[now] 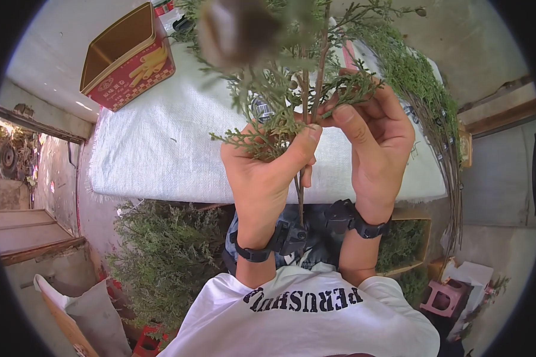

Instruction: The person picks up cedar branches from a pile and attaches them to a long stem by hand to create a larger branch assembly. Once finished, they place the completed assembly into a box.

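My left hand (263,187) is closed around thin brown stems of conifer branches (319,67), holding them upright above the covered table. Their lower ends run down past my palm towards my lap. Green scale-like foliage (277,116) spreads over my left fingers and partly hides them. Beside the stems, my right hand (379,138) pinches a small side sprig (355,87) between thumb and fingers; its exact fingertip contact is partly covered by leaves. A blurred brownish object (236,31), close to the camera, blocks part of the upper foliage.
White woven sheeting (161,156) covers the table. An opened rectangular tin (127,67) stands at its far left. Long-stemmed green branches (420,85) lie along the right edge, stems overhanging. More foliage (165,259) is piled below left; a pink plastic stool (444,296) sits lower right.
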{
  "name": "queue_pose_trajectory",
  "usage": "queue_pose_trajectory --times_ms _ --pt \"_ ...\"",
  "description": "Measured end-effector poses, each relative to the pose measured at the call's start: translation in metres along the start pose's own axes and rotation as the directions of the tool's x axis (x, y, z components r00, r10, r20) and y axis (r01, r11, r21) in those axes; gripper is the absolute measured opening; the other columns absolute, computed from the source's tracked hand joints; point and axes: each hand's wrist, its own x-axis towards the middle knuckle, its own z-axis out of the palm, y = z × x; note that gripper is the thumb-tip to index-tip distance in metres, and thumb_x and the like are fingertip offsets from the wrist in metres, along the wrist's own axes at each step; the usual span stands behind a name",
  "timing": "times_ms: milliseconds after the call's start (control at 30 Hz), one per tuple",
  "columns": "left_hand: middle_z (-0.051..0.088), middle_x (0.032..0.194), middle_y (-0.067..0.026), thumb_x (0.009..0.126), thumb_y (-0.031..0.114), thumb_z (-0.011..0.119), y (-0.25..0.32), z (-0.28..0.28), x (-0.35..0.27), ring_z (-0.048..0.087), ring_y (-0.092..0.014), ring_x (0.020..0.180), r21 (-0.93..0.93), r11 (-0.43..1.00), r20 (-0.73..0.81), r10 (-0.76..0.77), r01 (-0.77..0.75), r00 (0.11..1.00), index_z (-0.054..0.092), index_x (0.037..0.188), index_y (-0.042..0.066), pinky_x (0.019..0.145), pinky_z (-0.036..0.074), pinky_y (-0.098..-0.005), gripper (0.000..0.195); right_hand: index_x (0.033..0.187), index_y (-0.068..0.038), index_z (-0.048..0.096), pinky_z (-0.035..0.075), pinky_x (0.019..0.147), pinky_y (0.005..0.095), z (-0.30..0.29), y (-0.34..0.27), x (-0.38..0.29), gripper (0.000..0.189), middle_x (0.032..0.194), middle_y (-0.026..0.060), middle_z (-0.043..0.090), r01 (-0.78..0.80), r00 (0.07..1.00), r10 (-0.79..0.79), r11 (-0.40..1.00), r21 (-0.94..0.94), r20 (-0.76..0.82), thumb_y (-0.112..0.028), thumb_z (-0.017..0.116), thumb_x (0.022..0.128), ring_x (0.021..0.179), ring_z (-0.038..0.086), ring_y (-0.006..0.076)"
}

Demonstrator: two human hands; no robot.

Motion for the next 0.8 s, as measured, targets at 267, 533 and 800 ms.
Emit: queue_pose_trajectory --times_ms 267,533,800 --pt "0.062 0.065 -0.0009 0.087 0.002 0.076 0.000 0.002 0.001 0.052 -0.007 0.049 0.076 0.997 -0.005 0.027 -0.027 1.000 0.072 0.090 -0.005 0.043 0.037 -0.0225 0.008 0.128 0.006 0.058 0.057 0.084 0.0291 0.000 -0.014 0.006 0.044 0.106 0.0136 0.072 0.028 0.998 -0.019 0.985 -0.172 0.054 0.003 0.075 0.087 0.094 0.071 0.0176" --pt "0.062 0.066 -0.0010 0.088 0.004 0.076 0.002 0.000 0.002 0.052 -0.006 0.050 0.059 0.998 -0.017 0.001 0.000 1.000 0.072 0.089 -0.005 0.043 0.037 -0.0226 0.010 0.131 0.005 0.057 0.056 0.085 0.0283 0.002 -0.020 0.008 0.048 0.110 0.0116 0.071 0.030 0.994 0.007 0.945 -0.326 0.111 0.004 0.075 0.086 0.096 0.070 0.0161" --pt "0.064 0.067 -0.0037 0.088 0.007 0.077 0.003 -0.004 0.008 0.055 -0.008 0.051 0.067 0.997 -0.015 -0.049 0.050 0.999 0.072 0.089 -0.004 0.045 0.040 -0.0233 0.012 0.130 0.004 0.058 0.054 0.088 0.0281 0.001 -0.020 0.014 0.049 0.112 0.0096 0.069 0.099 0.975 -0.009 0.910 -0.402 0.220 0.005 0.076 0.085 0.098 0.068 0.0139"
